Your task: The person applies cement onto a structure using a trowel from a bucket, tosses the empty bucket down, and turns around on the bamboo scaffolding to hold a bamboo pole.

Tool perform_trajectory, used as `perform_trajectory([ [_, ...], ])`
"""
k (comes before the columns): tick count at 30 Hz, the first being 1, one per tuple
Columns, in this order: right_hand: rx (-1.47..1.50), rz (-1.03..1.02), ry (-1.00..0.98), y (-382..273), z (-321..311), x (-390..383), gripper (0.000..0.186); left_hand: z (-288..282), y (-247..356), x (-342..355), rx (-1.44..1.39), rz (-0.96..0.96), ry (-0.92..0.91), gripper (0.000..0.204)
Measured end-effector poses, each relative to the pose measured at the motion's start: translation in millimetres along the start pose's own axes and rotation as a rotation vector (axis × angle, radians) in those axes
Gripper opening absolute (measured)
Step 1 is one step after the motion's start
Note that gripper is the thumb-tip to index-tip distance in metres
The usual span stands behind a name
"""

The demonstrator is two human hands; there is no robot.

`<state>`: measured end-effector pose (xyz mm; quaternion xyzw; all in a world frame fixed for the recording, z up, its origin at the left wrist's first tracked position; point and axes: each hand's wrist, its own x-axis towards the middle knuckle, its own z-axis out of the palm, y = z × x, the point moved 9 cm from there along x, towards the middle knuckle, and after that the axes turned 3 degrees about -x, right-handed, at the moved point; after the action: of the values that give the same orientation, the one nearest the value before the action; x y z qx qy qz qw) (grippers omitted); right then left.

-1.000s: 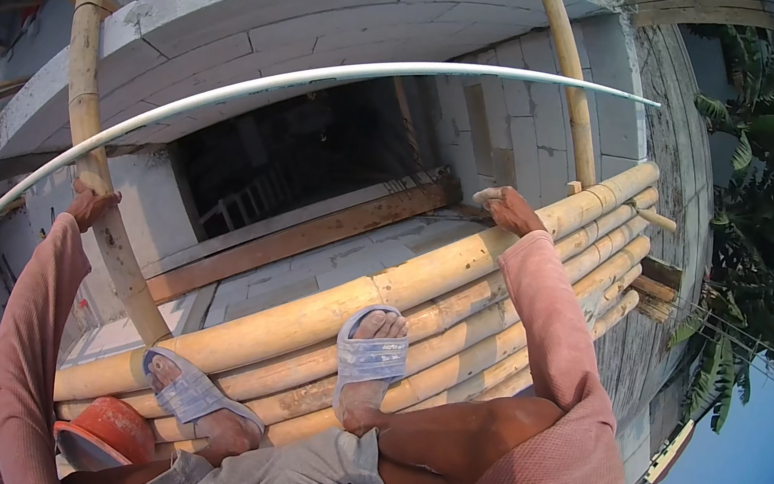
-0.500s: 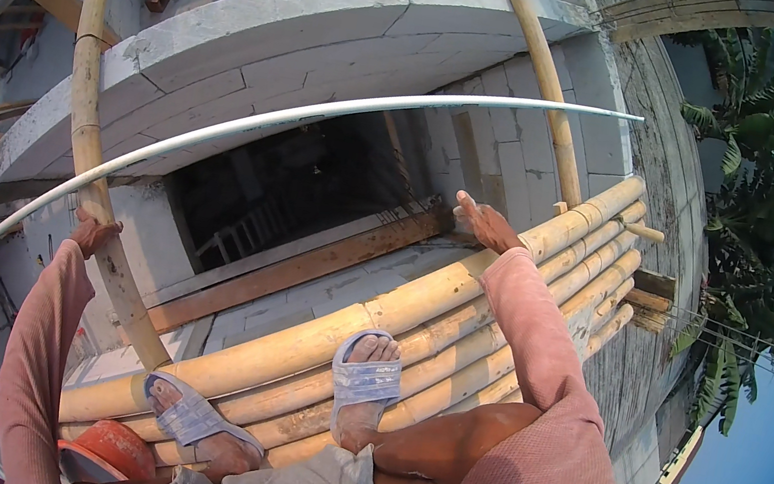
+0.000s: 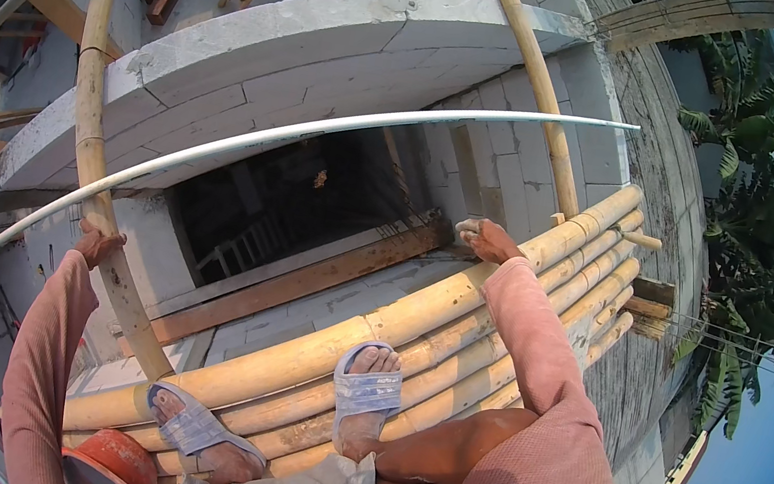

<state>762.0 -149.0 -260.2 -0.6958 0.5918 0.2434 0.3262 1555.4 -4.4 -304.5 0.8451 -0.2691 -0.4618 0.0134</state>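
My left hand is wrapped round an upright bamboo pole at the left. My right hand is held out just beyond the far edge of the bamboo platform, its fingers curled in and nothing visible in them. A long white pipe runs across in front of me, past both bamboo uprights and above both hands. My feet, in pale blue slide sandals, stand on the platform's lashed poles.
Past the platform is a dark opening edged by a brown timber beam; a small brownish shape shows inside it. A curved block wall rises beyond. An orange-red bucket sits by my left leg. A second bamboo upright stands right.
My right hand has gone from stretched fingers to curled ones, staying in about the same place. My left hand keeps its hold on the pole. A brownish shape has appeared in the dark opening.
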Motion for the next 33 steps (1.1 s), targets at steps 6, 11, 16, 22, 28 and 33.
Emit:
perform_trajectory([
  [6,-0.084,-0.052,-0.008,-17,-36,-22,0.044,20,4,21,-0.048,0.015,-0.039,0.09],
  [11,-0.266,-0.134,0.015,-7,-19,-6,0.042,22,7,18,-0.036,0.019,-0.023,0.088],
  [16,-0.24,-0.15,0.033,0,-4,10,0.042,17,-10,42,0.034,0.056,0.04,0.085],
  [22,0.075,-0.045,0.031,14,-9,0,0.043,22,-6,47,0.1,-0.049,0.035,0.082],
  [28,-0.063,-0.012,0.004,-22,-31,-15,0.037,21,-13,46,0.018,0.035,0.01,0.088],
  [33,-0.215,-0.076,0.017,-41,-35,-13,0.035,11,-27,61,0.074,0.011,0.039,0.092],
])
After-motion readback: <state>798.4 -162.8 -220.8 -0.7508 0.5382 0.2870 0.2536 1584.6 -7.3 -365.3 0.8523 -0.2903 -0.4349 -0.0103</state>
